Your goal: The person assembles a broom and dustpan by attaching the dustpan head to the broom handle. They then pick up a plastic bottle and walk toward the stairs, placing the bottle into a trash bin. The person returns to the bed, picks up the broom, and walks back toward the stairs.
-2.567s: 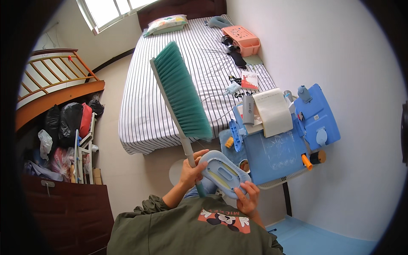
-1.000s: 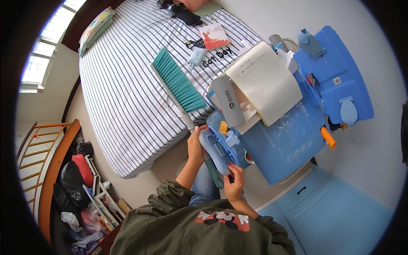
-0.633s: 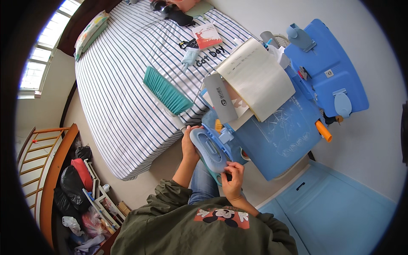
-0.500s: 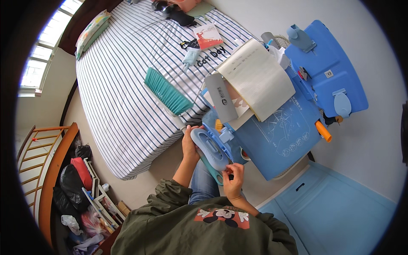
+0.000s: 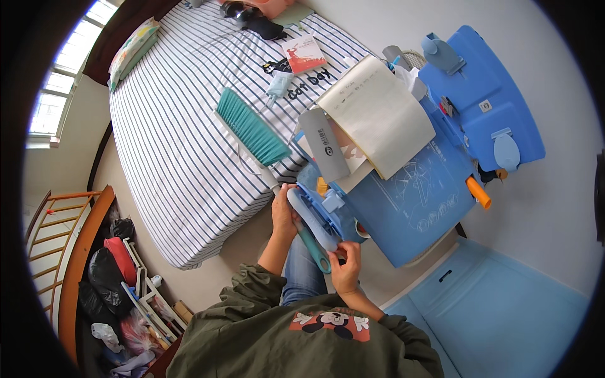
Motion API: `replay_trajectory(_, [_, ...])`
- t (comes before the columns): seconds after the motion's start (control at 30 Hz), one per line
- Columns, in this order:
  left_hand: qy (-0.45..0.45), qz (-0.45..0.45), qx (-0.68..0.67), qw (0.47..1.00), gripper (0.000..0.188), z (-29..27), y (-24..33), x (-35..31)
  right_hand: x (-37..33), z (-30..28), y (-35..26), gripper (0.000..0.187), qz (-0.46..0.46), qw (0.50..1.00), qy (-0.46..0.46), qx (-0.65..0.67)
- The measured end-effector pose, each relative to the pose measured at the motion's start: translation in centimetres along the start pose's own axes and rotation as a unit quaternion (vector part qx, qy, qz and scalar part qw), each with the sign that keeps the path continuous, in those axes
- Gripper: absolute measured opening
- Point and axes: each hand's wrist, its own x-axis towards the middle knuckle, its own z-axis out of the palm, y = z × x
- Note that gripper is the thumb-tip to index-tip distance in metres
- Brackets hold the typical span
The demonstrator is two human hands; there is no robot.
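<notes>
My left hand (image 5: 283, 211) is wrapped round the handle of a bed brush (image 5: 252, 131) with teal bristles. It also steadies the upper end of a long, rounded light-blue plastic part (image 5: 310, 220). The exact kind of this part does not show; a darker blue frame joins its far side. The brush's teal handle end, with a hanging hole, sticks out below the part. At the part's lower end, my right hand (image 5: 346, 266) is closed with its fingertips pinching the edge. The brush head rests over or just above the striped bed's edge; I cannot tell which.
Right ahead, a blue desk (image 5: 409, 217) carries an open notebook (image 5: 378, 116) and a grey case (image 5: 324, 145). A blue plastic panel (image 5: 485, 94) leans by the wall. The striped bed (image 5: 170, 157) holds a book (image 5: 304, 53). Bags and a rack (image 5: 148, 296) stand at left.
The light-blue part has turned more edge-on, and more of the brush's teal handle shows beneath it. The brush head has shifted slightly right. Both hands keep their grip.
</notes>
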Motion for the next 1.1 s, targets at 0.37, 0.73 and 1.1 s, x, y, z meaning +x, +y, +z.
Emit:
replay_trajectory(0.37, [-0.010,-0.029,-0.034,0.999,0.028,0.4,0.7,-0.3,0.1,0.0,0.3,0.029,-0.047,0.999,0.007,-0.023])
replay_trajectory(0.73, [-0.006,-0.033,-0.048,0.998,0.025,0.3,1.7,0.1,0.6,0.2,0.1,0.029,-0.031,0.999,0.012,0.001])
replay_trajectory(1.1, [-0.025,-0.025,-0.048,0.998,0.026,-0.3,1.7,0.7,0.9,0.3,-0.2,0.029,-0.040,0.999,0.023,0.001])
